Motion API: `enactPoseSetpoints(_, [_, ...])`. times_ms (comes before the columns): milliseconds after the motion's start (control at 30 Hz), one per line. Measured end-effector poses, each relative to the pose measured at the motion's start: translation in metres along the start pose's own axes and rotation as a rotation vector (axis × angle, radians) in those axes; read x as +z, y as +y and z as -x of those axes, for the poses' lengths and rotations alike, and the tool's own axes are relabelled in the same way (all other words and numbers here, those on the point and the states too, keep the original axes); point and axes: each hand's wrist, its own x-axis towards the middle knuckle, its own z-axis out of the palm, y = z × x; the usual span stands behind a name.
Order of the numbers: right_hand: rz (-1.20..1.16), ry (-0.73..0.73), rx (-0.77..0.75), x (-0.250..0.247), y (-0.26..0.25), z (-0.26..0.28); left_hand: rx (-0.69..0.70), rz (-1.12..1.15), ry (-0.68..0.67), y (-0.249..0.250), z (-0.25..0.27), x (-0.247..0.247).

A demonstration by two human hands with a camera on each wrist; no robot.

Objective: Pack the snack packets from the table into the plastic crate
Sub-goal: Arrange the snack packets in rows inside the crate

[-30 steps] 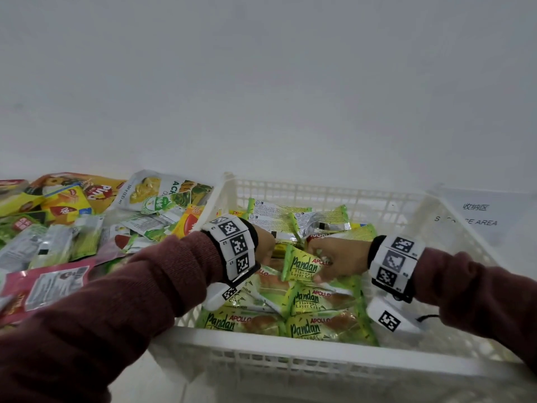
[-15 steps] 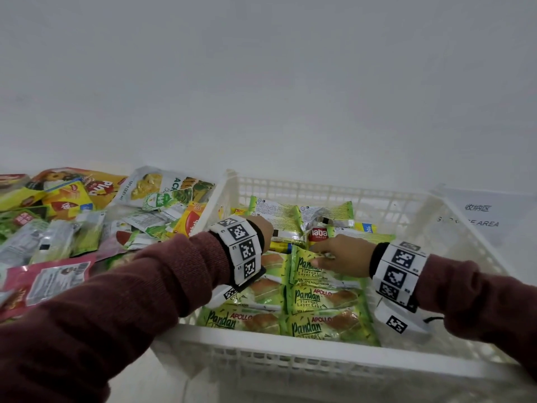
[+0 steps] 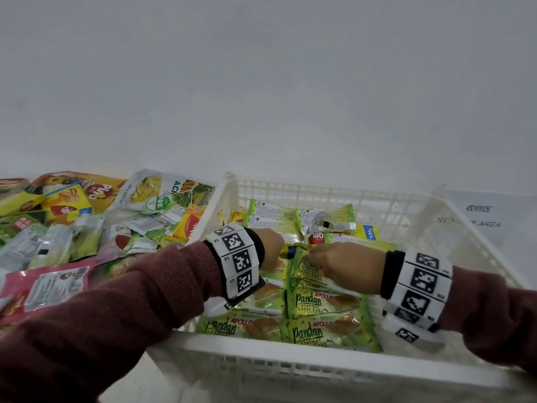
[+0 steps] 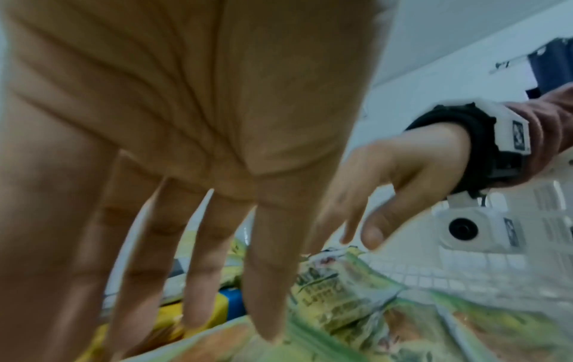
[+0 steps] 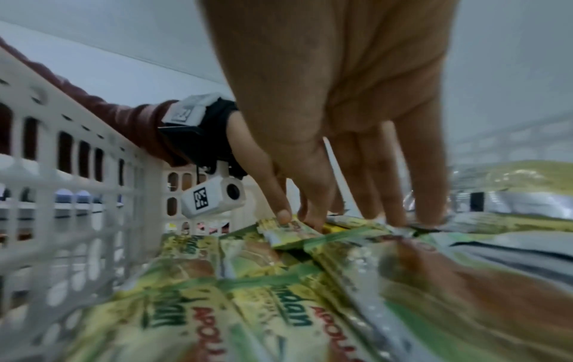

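Observation:
Inside the white plastic crate lie several green Pandan cake packets in rows. Both hands are low in the crate, at the far end of the top Pandan packet. My left hand has its fingers straight, pointing down onto the packets. My right hand also reaches down with straight fingers that touch the packets. Neither hand grips anything. More snack packets are piled on the table left of the crate.
Green-and-silver packets and a red wafer packet fill the back of the crate. A paper sheet marked as the storage area lies beyond the right wall. A white wall stands behind the table.
A second ago my right hand held a Pandan packet tilted up. That packet now lies flat in the row, and both hands have drawn together at its far end.

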Motion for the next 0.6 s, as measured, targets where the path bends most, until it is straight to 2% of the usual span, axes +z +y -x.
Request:
enactPoseSetpoints(100, [0.016,-0.181,0.055,0.011,-0.01,0.003,0.02,-0.096,-0.111,0.003,0.002,-0.001])
enactPoseSetpoints(333, [0.02,-0.388,0.073,0.019,-0.007,0.005,0.093,-0.24,-0.305,0.002,-0.001,0.002])
enactPoseSetpoints(600, [-0.04,-0.404,0.059,0.025,0.0,0.005,0.077,-0.3,-0.179,-0.006,-0.006,0.022])
